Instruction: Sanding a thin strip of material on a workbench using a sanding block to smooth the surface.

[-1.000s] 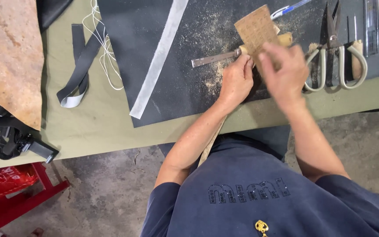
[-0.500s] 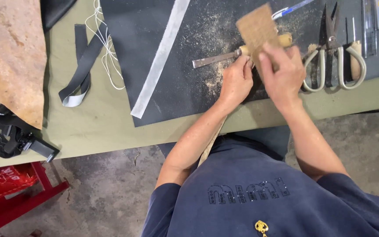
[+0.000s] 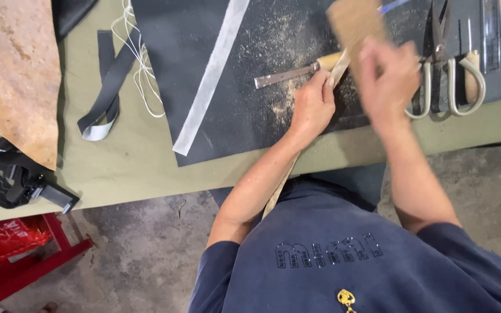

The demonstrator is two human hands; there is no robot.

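Navy short-sleeved shirt (image 3: 343, 261), studded lettering, small gold charm (image 3: 346, 299)

Black mat (image 3: 239, 116), olive table (image 3: 146, 168), perhaps tan sandpaper (image 3: 352, 20)

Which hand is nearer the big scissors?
Right. The right hand sits just left of the scissors; the left hand is farther left, pinning a tan strip.

Even daylight, right hand (image 3: 391, 78) seemingly motion-blurred
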